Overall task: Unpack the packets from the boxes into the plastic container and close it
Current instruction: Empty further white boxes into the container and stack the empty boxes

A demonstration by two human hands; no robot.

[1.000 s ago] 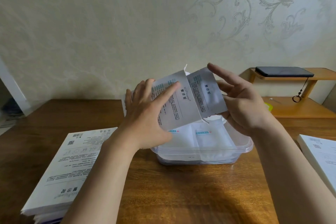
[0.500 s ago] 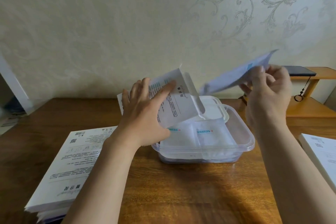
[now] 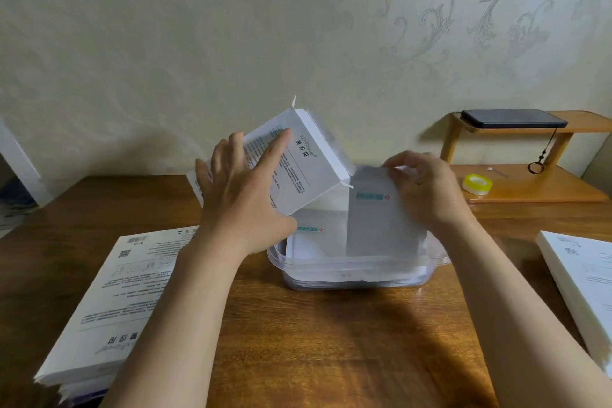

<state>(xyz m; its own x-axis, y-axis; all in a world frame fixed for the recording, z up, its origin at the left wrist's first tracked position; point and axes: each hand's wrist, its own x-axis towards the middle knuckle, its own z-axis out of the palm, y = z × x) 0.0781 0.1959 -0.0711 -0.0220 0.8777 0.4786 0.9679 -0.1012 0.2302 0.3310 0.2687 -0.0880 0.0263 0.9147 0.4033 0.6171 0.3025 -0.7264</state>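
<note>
Step in hand: unpacking, one item mid-transfer. The left hand [image 3: 238,205] grips the opened white card box [image 3: 299,164], fingers spread across its printed face and thumb under the near edge, holding it tilted over the far-left corner of the plastic container [image 3: 357,268]. The right hand [image 3: 429,190] pinches a flat, matt white packet [image 3: 381,219] by its top edge, upright inside the container above other packets [image 3: 308,243] lying flat. Judged next: lay it down, release, draw another. The container is clear, thin-walled and round-cornered, mid-table.
</note>
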